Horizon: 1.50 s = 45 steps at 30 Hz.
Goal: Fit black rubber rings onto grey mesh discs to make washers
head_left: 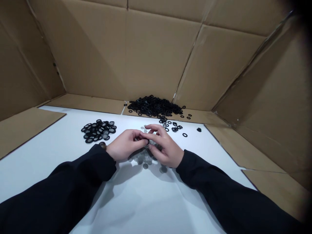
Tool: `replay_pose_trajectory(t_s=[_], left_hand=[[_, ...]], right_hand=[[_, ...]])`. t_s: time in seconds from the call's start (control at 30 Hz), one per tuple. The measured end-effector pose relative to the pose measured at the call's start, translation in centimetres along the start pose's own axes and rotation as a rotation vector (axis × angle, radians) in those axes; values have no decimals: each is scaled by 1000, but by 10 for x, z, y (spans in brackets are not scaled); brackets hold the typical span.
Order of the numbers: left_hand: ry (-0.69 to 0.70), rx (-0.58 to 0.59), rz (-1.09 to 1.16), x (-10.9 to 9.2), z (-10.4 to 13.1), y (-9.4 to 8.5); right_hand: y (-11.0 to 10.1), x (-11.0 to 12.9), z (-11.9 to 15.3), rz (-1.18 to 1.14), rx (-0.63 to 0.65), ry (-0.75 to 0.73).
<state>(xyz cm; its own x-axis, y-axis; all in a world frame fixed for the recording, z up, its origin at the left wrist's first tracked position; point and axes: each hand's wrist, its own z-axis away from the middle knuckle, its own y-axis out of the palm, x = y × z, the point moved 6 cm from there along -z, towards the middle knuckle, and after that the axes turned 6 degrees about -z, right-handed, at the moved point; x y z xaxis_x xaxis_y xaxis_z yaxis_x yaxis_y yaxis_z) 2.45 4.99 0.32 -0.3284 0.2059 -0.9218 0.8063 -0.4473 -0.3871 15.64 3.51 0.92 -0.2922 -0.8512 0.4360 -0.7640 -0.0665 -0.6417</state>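
Observation:
My left hand point(125, 144) pinches a black ring point(147, 141) between thumb and fingers, above the middle of the white table. From the other side my right hand point(164, 146) meets it, its index finger and thumb closed about the same ring, the other fingers bent loosely. Whether a disc sits inside the ring is hidden by the fingers. Beneath both hands lie several small grey translucent discs point(145, 166), partly covered by the hands. Left of my left hand is a pile of black rings with grey discs in them point(98, 130).
A large heap of black rings point(153, 106) rests against the back cardboard wall point(156, 58). Several loose rings point(185, 135) are scattered before it, with a small black piece point(199, 129) farther right. Cardboard walls and flaps border the white table point(146, 208) at the back and sides.

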Motion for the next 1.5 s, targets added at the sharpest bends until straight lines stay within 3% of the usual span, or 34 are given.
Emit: replay_pose_trajectory(t_s=[0.07, 0.2, 0.33, 0.43, 0.57, 0.73, 0.83, 0.97, 1.07, 1.2, 1.37, 1.5], left_hand=[[-18, -56, -56, 3, -1, -11], [-23, -366, -389, 8, -2, -58], [8, -540, -724, 9, 0, -97], [33, -549, -849, 14, -1, -112], [43, -500, -1041, 30, -3, -122], [19, -538, -1172, 45, -2, -132], [39, -555, -1194, 37, -1, -126], [149, -540, -1121, 9, 0, -93], [247, -436, -901, -5, 1, -58], [238, -244, -790, -3, -1, -24], [219, -220, -659, 0, 0, -14], [118, -177, -469, 1, -2, -8]], right_hand=[[-6, -10, -1, 51, -33, 26], [-31, -58, 4, 321, -179, 223], [-44, -109, 17, 507, -106, 503], [-47, -119, 23, 503, -102, 567], [-46, -118, 24, 465, -134, 578], [-53, -121, 28, 422, -207, 611], [-58, -121, 29, 386, -272, 622], [-57, -107, 25, 282, -373, 622], [-43, -89, 22, 143, -348, 620], [-24, -63, 20, -25, -292, 601], [-10, -31, 10, -4, -225, 452], [1, -19, 7, -38, -186, 443]])
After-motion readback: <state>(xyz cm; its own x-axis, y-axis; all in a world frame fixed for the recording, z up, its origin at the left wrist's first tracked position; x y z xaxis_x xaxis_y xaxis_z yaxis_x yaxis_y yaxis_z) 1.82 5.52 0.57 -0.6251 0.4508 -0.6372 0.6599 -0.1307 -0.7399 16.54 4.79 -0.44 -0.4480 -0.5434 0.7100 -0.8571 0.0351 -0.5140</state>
